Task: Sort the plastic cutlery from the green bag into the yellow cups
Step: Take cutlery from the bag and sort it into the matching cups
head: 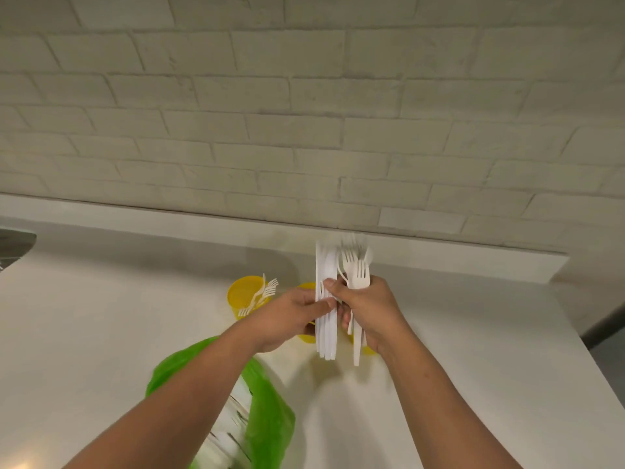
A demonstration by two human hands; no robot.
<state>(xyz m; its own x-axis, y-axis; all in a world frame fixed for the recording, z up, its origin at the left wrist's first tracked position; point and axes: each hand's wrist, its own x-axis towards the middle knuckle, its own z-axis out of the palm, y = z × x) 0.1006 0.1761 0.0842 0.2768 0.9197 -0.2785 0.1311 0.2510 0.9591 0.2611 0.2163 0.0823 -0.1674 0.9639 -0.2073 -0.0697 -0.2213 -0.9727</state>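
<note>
White counter [101, 333] under a brick wall [304, 96]; green bag [267, 411] at the near edge, partly hidden by the left forearm. Yellow cup [241, 292] holding forks [262, 294], toward the back edge; further yellow cups mostly blocked by the hands. Left hand [287, 319] pinching upright knives [326, 299], right hand [368, 309] clenched around forks [356, 275], tines up, long axes vertical.

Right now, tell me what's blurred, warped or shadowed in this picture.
Head view: the green bag at the bottom is smeared by motion blur, and the forks in the right hand are soft; the wide lens bends the brick wall and counter edge; soft shadows fall on the counter below the hands; a small glare spot shows at the bottom left corner.
</note>
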